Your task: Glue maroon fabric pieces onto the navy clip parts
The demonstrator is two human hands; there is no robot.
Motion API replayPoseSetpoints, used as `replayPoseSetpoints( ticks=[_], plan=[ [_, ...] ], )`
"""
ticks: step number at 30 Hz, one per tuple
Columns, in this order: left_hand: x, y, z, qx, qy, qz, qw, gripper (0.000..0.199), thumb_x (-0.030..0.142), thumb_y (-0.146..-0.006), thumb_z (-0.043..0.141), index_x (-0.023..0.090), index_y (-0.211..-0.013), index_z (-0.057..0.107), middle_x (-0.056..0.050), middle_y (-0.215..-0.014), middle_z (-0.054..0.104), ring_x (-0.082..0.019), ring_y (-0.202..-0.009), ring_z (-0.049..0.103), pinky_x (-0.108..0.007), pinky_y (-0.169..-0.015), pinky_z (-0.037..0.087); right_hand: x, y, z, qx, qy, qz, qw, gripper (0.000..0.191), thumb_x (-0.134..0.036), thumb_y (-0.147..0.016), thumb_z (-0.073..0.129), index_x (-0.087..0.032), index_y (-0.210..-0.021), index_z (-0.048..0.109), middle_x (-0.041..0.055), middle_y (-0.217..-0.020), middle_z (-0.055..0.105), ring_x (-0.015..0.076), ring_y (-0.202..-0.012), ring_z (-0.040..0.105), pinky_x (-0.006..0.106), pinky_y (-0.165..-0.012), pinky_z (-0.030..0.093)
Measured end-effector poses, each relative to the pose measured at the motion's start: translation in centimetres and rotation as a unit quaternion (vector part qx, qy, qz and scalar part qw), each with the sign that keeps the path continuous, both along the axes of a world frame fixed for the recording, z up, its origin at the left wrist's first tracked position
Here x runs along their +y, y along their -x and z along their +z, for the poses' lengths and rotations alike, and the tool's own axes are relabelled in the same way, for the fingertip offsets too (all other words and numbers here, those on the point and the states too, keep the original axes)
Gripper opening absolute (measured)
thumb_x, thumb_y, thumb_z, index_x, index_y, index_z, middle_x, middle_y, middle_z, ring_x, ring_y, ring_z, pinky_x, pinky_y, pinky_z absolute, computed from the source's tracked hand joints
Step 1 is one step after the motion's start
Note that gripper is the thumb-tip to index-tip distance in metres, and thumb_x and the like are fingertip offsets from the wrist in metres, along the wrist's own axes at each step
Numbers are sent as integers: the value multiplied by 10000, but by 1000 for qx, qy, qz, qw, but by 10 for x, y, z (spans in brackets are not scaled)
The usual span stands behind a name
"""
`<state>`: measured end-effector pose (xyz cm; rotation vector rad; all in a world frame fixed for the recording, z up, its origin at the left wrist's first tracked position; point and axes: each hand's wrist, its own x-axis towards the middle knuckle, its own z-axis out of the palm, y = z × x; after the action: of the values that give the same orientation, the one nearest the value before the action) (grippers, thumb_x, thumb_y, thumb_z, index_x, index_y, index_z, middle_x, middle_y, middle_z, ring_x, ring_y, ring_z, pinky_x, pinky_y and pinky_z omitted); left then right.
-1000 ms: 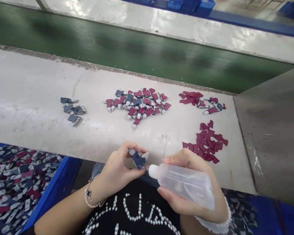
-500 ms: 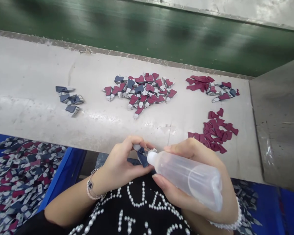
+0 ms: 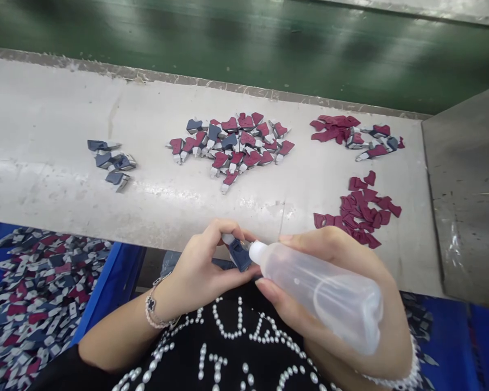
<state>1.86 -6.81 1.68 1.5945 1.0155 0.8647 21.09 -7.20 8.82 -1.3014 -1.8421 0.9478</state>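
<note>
Between the thumb and fingers of my left hand (image 3: 206,271) is a small dark blue and grey plastic part (image 3: 240,255), its hollow side facing up. My right hand (image 3: 330,282) is wrapped round a translucent squeeze bottle (image 3: 326,288), tilted so its white cap end (image 3: 256,251) points left at the part. The nozzle tip is at the part's edge; whether it touches I cannot tell. Some clear liquid seems to lie in the bottle's lower end. Both hands are in front of the table's near edge, close to my body.
On the pale table (image 3: 155,217) lie a heap of maroon-and-grey and blue parts (image 3: 236,144), a few blue parts (image 3: 112,163), and maroon pieces (image 3: 364,209) at right. A blue bin (image 3: 101,293) full of parts stands at left. A metal panel (image 3: 468,201) bounds the right side.
The blue part has turned slightly in my left hand, showing more of its hollow side. The bottle and my right hand have shifted a little to the right.
</note>
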Motion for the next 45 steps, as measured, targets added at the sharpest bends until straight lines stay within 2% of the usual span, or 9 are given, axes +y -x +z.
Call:
replayPoseSetpoints(
  ticks=[3, 6, 13, 18, 25, 29, 33, 41, 45],
  plan=[
    [0, -1, 0, 5, 8, 3, 1000, 439, 139, -767, 793, 260, -1051, 480, 7, -1034, 744, -138, -896, 731, -215, -771, 598, 0, 3, 1, -11, -19, 14, 1000, 279, -256, -789, 754, -272, -909, 503, -48, -727, 647, 138, -561, 642, 259, -522, 527],
    [1, -1, 1, 6, 4, 5, 1000, 432, 156, -772, 795, 260, -1048, 481, 8, -1024, 744, -138, -875, 731, -219, -760, 599, -1, 3, 1, -15, -15, 1, 1000, 278, -264, -806, 753, -272, -914, 497, -60, -738, 644, 122, -579, 648, 234, -540, 524],
    [1, -1, 1, 3, 17, 5, 1000, 469, 136, -747, 813, 268, -1057, 486, 10, -1042, 745, -145, -923, 726, -229, -786, 597, 0, 4, 2, -15, -19, 12, 1000, 266, -265, -780, 762, -257, -868, 511, -58, -699, 626, 115, -514, 608, 241, -501, 507],
    [1, 0, 0, 30, -4, 21, 999, 442, 202, -745, 824, 249, -1043, 501, -23, -1013, 743, -174, -874, 735, -271, -744, 608, 1, 5, 4, -21, 15, 30, 999, 266, -255, -773, 762, -251, -791, 497, -57, -618, 578, 119, -470, 581, 243, -442, 486],
    [5, 1, 4, 43, -28, -9, 999, 413, 135, -780, 780, 260, -1046, 491, 16, -1022, 745, -130, -881, 724, -212, -762, 589, 3, 2, 2, 34, 9, 27, 999, 278, -242, -813, 754, -269, -928, 503, -60, -742, 616, 93, -504, 608, 210, -493, 520],
    [5, 3, 2, 64, -36, 9, 997, 448, 191, -746, 830, 260, -1048, 506, 27, -989, 736, -117, -836, 713, -198, -733, 570, 1, 0, 3, 0, 17, 45, 999, 280, -246, -796, 769, -254, -880, 502, -70, -680, 590, 93, -475, 579, 217, -461, 492],
    [6, 7, -1, 98, -52, 40, 993, 439, 200, -732, 839, 253, -1043, 534, 28, -920, 711, -119, -762, 693, -214, -670, 548, 0, -1, 4, -36, 15, 68, 997, 245, -337, -816, 748, -248, -814, 520, -36, -652, 611, 136, -488, 593, 257, -405, 450],
    [7, 6, 4, 135, -78, 3, 988, 357, 194, -761, 786, 244, -1012, 538, 33, -895, 703, -116, -704, 672, -232, -656, 545, 5, -2, 3, -1, 27, 56, 998, 248, -288, -817, 755, -254, -895, 522, -71, -682, 641, 90, -468, 585, 211, -411, 446],
    [8, 6, 4, 151, -89, 39, 984, 386, 259, -747, 827, 241, -1002, 536, 32, -866, 704, -120, -701, 678, -231, -642, 540, 1, -5, 3, -75, 22, 75, 994, 241, -361, -820, 738, -249, -848, 527, -48, -654, 635, 121, -471, 591, 249, -404, 457]
  ],
)
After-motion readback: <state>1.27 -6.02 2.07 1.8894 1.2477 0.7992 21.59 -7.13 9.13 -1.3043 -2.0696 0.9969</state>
